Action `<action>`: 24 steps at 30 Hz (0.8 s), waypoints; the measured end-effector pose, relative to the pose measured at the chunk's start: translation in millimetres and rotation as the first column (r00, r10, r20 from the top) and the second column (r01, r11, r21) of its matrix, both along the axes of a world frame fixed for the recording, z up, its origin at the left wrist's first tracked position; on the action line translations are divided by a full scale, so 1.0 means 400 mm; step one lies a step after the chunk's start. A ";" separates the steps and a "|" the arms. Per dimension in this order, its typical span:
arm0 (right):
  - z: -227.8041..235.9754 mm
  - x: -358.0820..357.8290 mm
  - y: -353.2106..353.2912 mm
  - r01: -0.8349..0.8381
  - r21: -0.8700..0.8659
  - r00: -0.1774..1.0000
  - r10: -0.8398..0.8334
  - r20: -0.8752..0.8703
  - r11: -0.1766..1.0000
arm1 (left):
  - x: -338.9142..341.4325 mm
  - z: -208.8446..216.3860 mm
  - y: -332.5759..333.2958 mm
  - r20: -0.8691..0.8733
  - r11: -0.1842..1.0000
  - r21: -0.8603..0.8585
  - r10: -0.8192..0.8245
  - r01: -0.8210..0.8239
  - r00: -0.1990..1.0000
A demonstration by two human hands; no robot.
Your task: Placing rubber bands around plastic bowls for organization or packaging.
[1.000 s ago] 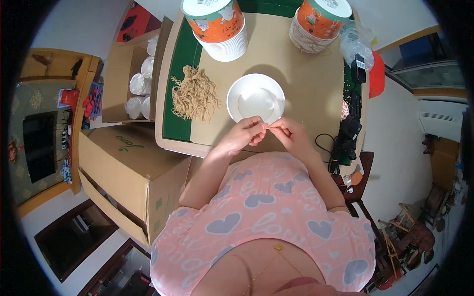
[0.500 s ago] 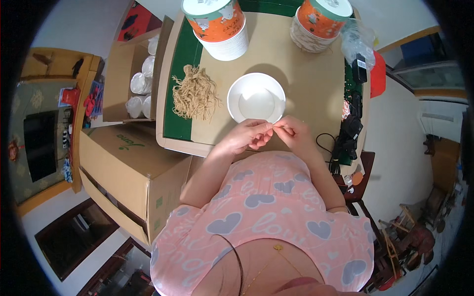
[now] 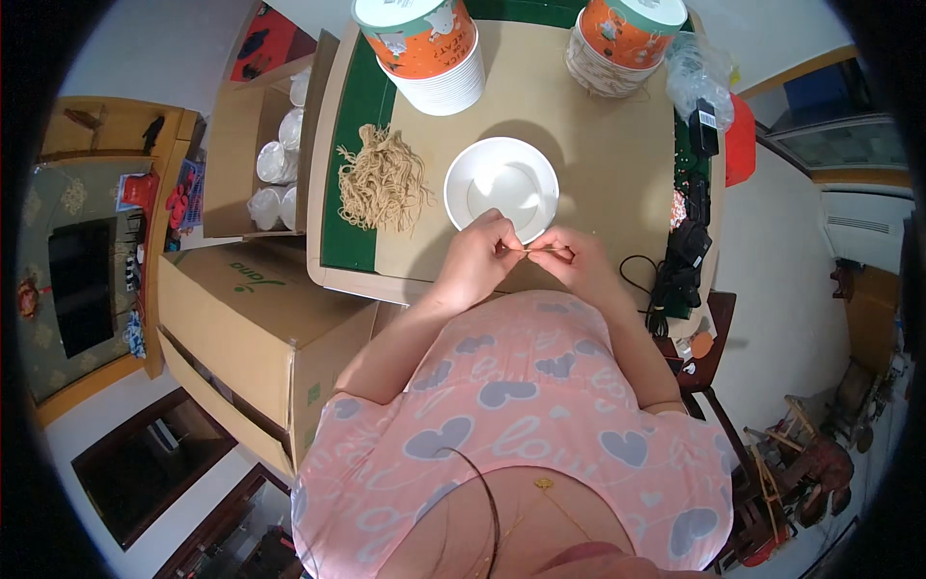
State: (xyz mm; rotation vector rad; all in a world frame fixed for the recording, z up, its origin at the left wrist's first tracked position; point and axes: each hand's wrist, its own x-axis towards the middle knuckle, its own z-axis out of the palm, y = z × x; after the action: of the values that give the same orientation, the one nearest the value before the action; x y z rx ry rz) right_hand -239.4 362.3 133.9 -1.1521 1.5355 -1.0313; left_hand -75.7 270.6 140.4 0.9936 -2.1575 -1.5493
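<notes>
My left hand (image 3: 474,257) and my right hand (image 3: 581,267) meet at the near rim of a white paper bucket (image 3: 469,181). Fingertips of both hands pinch a thin string (image 3: 527,251), mostly hidden by the fingers. The bucket stands open side up, with nothing visible inside it. Left of it lies a loose heap of tan strings (image 3: 376,181), apart from my hands. At the back left, a stack of paper buckets (image 3: 424,58) with an orange printed outer one stands upside down. A similar stack (image 3: 622,48) is at the back right, with string around its white rims.
Black cables and adapters (image 3: 683,256) run along the table's right edge, near a clear plastic bag (image 3: 699,72). Left of the table (image 3: 617,183), one cardboard box (image 3: 236,183) holds plastic-wrapped white cups (image 3: 278,162). Another cardboard box (image 3: 246,294) stands nearer.
My left hand has rolled so its knuckles rise over the bucket's rim, and the fingertips of both hands have shifted slightly left. Bucket and string heap stay in place.
</notes>
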 end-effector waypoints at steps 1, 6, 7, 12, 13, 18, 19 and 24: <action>-0.004 0.003 0.001 0.025 -0.004 1.000 -0.025 0.005 1.000 | -0.003 0.005 0.004 0.011 0.988 -0.157 -0.005 0.006 1.000; -0.017 0.004 0.007 0.095 -0.056 0.995 -0.093 0.030 0.994 | 0.007 -0.001 -0.006 -0.024 0.972 0.232 0.043 -0.036 0.999; -0.013 0.001 0.008 0.096 -0.069 0.995 -0.098 -0.035 0.993 | 0.014 0.002 -0.016 -0.013 0.814 0.580 0.026 -0.013 1.000; 0.019 -0.002 0.001 -0.015 -0.231 0.990 -0.018 -0.141 0.973 | 0.019 -0.003 -0.031 0.035 0.420 0.907 -0.016 -0.025 0.999; 0.021 -0.002 -0.001 -0.035 -0.250 0.988 -0.003 -0.151 0.968 | 0.020 -0.015 -0.035 -0.048 0.370 0.928 -0.027 0.054 0.999; 0.000 -0.004 -0.005 -0.026 -0.274 0.988 -0.018 -0.155 0.961 | 0.015 -0.018 -0.036 -0.059 0.427 0.902 -0.024 0.064 0.998; -0.002 -0.006 -0.003 -0.017 -0.198 0.995 -0.003 -0.098 0.980 | 0.019 -0.021 -0.038 -0.066 0.532 0.844 -0.025 0.069 0.998; -0.012 -0.008 0.003 -0.004 -0.089 0.999 0.001 -0.032 0.996 | 0.015 -0.046 -0.009 -0.072 0.949 0.315 -0.007 0.029 0.997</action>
State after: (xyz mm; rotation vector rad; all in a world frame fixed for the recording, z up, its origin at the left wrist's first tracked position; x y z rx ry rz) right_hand -242.6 363.3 129.1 -1.2369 1.5254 -1.0935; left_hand -69.7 267.0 121.9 0.9958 -1.9125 -1.9516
